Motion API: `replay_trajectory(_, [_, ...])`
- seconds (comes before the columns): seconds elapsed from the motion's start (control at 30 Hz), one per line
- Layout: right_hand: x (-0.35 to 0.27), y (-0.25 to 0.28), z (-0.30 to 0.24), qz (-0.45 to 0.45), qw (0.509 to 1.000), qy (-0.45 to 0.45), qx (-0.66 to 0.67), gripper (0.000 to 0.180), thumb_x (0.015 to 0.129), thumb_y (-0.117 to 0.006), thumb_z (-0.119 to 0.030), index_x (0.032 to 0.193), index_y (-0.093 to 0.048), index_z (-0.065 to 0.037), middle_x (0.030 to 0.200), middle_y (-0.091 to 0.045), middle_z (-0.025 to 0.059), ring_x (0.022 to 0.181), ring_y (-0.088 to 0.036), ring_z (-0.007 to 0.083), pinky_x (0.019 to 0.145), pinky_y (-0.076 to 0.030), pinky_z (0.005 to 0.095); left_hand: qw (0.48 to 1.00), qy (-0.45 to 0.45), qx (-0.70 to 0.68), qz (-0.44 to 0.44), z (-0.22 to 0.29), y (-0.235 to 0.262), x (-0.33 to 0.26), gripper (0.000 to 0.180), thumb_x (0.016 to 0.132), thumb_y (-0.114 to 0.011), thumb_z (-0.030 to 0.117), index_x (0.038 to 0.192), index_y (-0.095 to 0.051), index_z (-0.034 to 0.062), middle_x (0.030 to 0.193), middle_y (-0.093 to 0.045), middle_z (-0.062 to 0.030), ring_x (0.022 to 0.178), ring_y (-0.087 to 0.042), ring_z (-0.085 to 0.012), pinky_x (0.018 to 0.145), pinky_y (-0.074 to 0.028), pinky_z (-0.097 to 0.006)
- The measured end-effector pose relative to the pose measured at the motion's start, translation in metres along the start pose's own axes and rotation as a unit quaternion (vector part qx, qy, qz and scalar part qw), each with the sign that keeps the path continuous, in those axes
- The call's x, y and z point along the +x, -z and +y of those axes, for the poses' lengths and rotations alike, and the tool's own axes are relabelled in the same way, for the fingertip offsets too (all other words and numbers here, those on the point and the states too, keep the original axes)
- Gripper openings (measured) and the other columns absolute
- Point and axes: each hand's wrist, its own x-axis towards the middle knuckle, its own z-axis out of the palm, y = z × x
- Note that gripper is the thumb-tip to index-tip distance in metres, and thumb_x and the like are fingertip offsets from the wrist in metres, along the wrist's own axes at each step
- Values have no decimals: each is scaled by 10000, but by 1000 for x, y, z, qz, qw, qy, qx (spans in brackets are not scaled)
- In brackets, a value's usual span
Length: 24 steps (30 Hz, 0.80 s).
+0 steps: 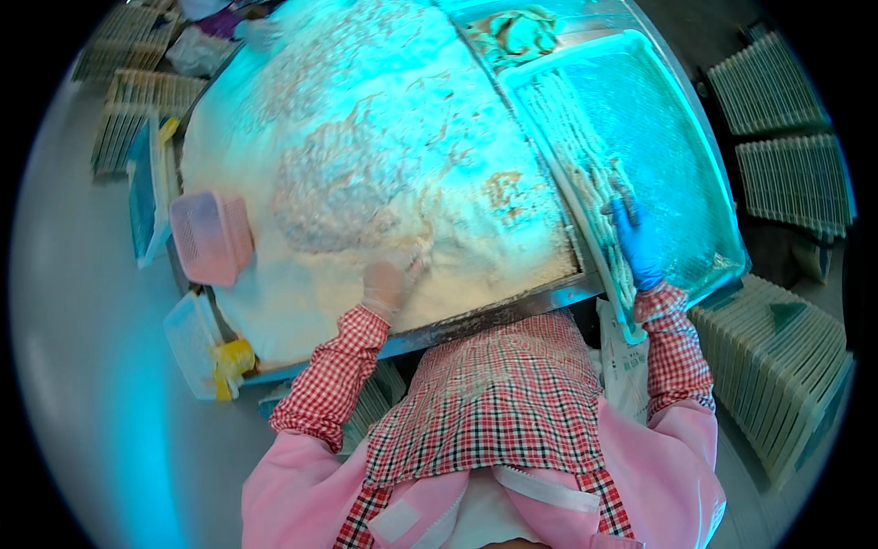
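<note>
My left hand, in a pale thin glove, rests in the white powder, which looks like flour, near the front edge of the table. Its fingers point to a small pinkish-white shape beside them; blur hides whether they grip it. My right hand, in a blue glove, reaches over a large tray at the right. Its fingers are stretched out and touch a long row of white floured pieces along the tray's left side. A lumpy, clumped heap lies in the powder ahead of my left hand.
A pink plastic basket stands at the table's left edge, with a clear tub and yellow scoop-like item below. A crumpled cloth lies behind the tray. Stacked racks stand at right, others at left.
</note>
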Motion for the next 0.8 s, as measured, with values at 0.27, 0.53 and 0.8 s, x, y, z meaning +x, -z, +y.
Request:
replay_trajectory(0.27, [-41,-139,-100,-90,918,309,-234,564,856,-671,-259,1369,-466,-149,1164,-574,132,975,-569,290,796,-487,394,979,196,-12,63,-12,-11,-43,242,816,-654,294,959,-698,104,810,-668,-137,685,-626,-320,620,-485,-451])
replay_trajectory(0.53, [-48,-162,-117,-123,822,421,-363,600,804,-639,-158,1377,-461,-144,1288,-513,107,1050,-527,265,858,-450,377,837,339,-427,56,-5,-39,-39,428,843,-641,247,1189,-579,2,992,-652,-158,828,-622,-249,746,-510,-390])
replay_trajectory(0.8, [-109,-203,-88,-224,921,275,-161,350,823,-531,-57,1166,-600,-55,1018,-618,177,893,-591,310,735,-497,406,985,132,-80,79,11,-35,-63,441,822,-594,180,1239,-574,38,1049,-651,-177,915,-611,-358,807,-496,-430])
